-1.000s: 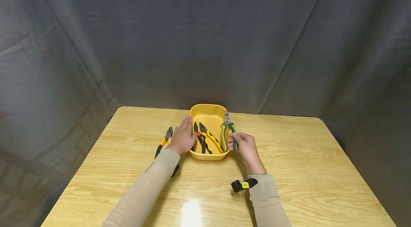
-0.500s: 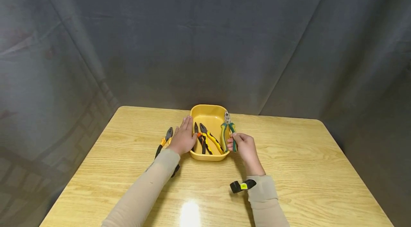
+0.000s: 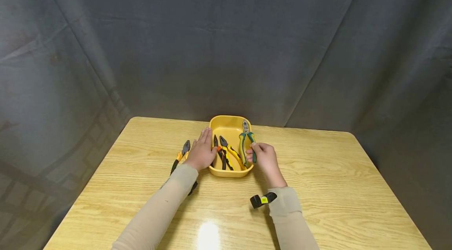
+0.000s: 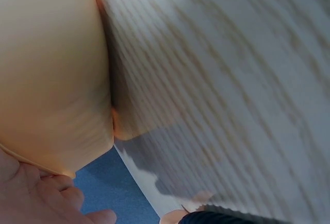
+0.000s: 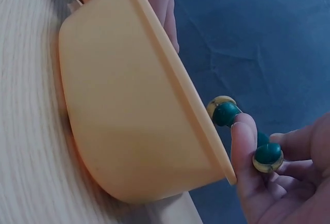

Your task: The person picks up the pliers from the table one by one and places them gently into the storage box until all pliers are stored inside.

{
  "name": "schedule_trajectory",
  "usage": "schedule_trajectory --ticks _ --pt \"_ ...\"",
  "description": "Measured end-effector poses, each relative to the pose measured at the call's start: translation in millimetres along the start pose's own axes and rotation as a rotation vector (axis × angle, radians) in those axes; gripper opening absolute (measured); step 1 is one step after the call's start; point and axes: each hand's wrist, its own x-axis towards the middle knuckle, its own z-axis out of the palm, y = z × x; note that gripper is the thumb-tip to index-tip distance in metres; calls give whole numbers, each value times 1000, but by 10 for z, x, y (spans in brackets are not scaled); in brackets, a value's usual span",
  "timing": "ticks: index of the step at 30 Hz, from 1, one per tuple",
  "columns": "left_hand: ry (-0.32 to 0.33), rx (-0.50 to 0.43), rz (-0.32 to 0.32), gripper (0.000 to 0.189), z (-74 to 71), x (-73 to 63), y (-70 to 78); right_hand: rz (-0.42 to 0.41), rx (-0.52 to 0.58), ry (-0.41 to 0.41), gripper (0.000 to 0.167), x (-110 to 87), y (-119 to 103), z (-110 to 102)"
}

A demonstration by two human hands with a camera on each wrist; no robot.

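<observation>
Our left hand [image 3: 200, 155], fingers straight, lies along the left rim of the yellow tray [image 3: 231, 173]; our right hand [image 3: 266, 159] pinches one handle of the green-yellow pliers [image 3: 246, 130] at the tray's right rim, broad tabletop [image 3: 328, 179] stretching beyond

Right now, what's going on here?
A person's right hand holds green pliers by one handle over the right side of a yellow tub, while the left hand rests against its left side. Yellow-and-black pliers and orange-and-black pliers lie inside it; another pair lies on the table to its left.
</observation>
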Motion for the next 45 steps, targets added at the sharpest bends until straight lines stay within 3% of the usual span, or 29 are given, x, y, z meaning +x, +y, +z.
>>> schedule_trajectory --ticks 26,40,45 --pt "2 -6 -6 72 20 10 -10 -103 -323 28 31 113 -57 351" --pt "18 2 -4 72 8 -6 6 -245 -740 139 32 128 -18 515" --pt "23 11 -1 72 1 -3 14 -285 -813 172 31 128 10 549"
